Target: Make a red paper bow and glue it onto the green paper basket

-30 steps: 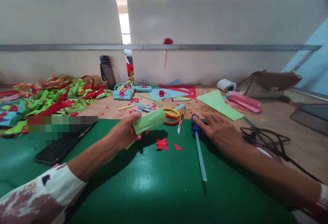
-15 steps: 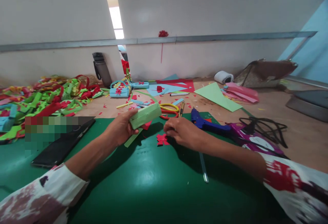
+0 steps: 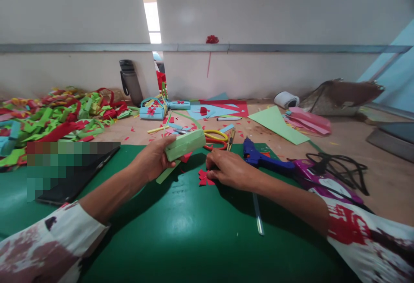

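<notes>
My left hand (image 3: 153, 158) is wrapped round a small light-green folded paper box (image 3: 186, 144), holding it tilted above the green mat (image 3: 174, 240). A light-green paper strip (image 3: 167, 173) hangs below that hand. Bent at the knuckles, my right hand (image 3: 228, 168) has its fingertips closed at the right edge of a red paper flower (image 3: 203, 177) on the mat. The fingers cover part of the flower. Just behind the right hand are yellow-and-orange-handled scissors (image 3: 216, 138) and a cutter knife (image 3: 231, 139). A blue glue gun (image 3: 258, 155) lies beyond the right wrist.
A clear glue stick (image 3: 258, 214) lies under the right forearm. At left are a phone (image 3: 77, 177) and a heap of coloured paper pieces (image 3: 67, 119). Blue paper bags (image 3: 152, 112), a bottle (image 3: 131, 82) and green paper (image 3: 280, 125) stand or lie behind. Black cable (image 3: 339, 166) coils at right.
The view has tipped down slightly. My right fingertips have come onto the edge of the red paper flower. My left hand keeps hold of the green paper box.
</notes>
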`<state>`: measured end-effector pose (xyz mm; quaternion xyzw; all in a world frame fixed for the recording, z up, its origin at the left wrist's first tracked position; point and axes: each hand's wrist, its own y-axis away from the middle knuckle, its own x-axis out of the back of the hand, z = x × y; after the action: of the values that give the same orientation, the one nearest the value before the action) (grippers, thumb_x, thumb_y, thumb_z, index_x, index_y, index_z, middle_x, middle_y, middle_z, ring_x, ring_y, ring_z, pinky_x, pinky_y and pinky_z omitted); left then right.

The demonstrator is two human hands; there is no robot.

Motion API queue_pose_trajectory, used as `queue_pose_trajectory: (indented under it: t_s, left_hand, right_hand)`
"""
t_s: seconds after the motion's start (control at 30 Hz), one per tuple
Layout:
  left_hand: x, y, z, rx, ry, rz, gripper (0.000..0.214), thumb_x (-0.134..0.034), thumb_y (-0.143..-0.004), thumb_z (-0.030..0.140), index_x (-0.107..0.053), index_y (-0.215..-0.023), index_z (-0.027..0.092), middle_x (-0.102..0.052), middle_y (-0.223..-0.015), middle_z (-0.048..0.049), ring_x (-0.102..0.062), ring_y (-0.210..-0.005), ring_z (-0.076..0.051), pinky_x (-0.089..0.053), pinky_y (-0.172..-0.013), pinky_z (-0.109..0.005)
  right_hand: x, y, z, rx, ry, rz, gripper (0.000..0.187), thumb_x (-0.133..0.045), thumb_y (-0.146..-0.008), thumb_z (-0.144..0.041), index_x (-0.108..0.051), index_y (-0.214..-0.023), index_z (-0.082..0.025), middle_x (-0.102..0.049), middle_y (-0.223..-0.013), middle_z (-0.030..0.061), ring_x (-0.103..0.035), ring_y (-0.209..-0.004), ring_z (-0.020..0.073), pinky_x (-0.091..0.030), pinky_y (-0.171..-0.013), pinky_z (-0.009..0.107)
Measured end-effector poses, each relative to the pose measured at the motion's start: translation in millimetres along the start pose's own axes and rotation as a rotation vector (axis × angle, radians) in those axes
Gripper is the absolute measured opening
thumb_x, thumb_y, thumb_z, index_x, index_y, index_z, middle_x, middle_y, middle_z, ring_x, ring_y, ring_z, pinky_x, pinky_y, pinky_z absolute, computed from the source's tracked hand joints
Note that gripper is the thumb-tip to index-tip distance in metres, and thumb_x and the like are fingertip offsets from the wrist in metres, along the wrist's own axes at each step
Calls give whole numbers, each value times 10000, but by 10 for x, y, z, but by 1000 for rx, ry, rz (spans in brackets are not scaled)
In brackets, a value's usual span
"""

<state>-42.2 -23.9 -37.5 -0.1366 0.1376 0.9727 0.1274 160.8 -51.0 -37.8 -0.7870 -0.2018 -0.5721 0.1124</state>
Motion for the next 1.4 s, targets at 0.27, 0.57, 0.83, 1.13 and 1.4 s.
queue_pose_trajectory:
  t_s: [0.27, 0.57, 0.83, 1.13, 1.4]
  left_hand:
    - [3, -2, -5, -18, 5, -6, 294, -467, -914, 248, -523, -1185, 149, -677, -745, -63, -656, -528, -163, -417, -325, -161]
    - [21, -18, -66, 17, -10, -7, 266, -479, -908, 295, -567, -1076, 108, -679, -718, -92, -661, -548, -169, -411, -328, -151]
    - [20, -20, -99, 81, -21, -18, 256, -475, -911, 294, -558, -1065, 107, -663, -715, -80, -630, -524, -154, -412, -331, -159]
    - [-76, 60, -94, 124, -26, -31, 257, -449, -921, 292, -588, -1015, 97, -656, -707, -74, -613, -511, -138, -407, -337, -159]
    - [-87, 81, -140, 129, -6, -68, 232, -456, -918, 289, -601, -947, 110, -652, -738, -75, -615, -533, -137, -400, -348, -166]
  right_hand:
    - [-25, -2, 27, 5, -248, 50, 112, -583, -725, -75, -576, -652, -159, -584, -608, -16, -514, -573, 109, -329, -534, 214]
    - [-55, 30, 53, 20, -515, 147, 103, -529, -711, -81, -571, -692, -173, -616, -595, -27, -551, -542, 107, -410, -527, 214]
    - [-39, 75, 33, 29, -633, 209, 129, -532, -699, -72, -560, -769, -178, -621, -680, -32, -583, -605, 104, -452, -596, 229]
    - [-13, 148, -46, 39, -717, 439, 82, -583, -709, -138, -546, -766, -185, -563, -669, -37, -525, -609, 104, -427, -579, 240]
    - [-16, 125, -27, 53, -833, 537, 144, -610, -688, -159, -535, -807, -188, -571, -682, -33, -552, -609, 113, -445, -568, 251]
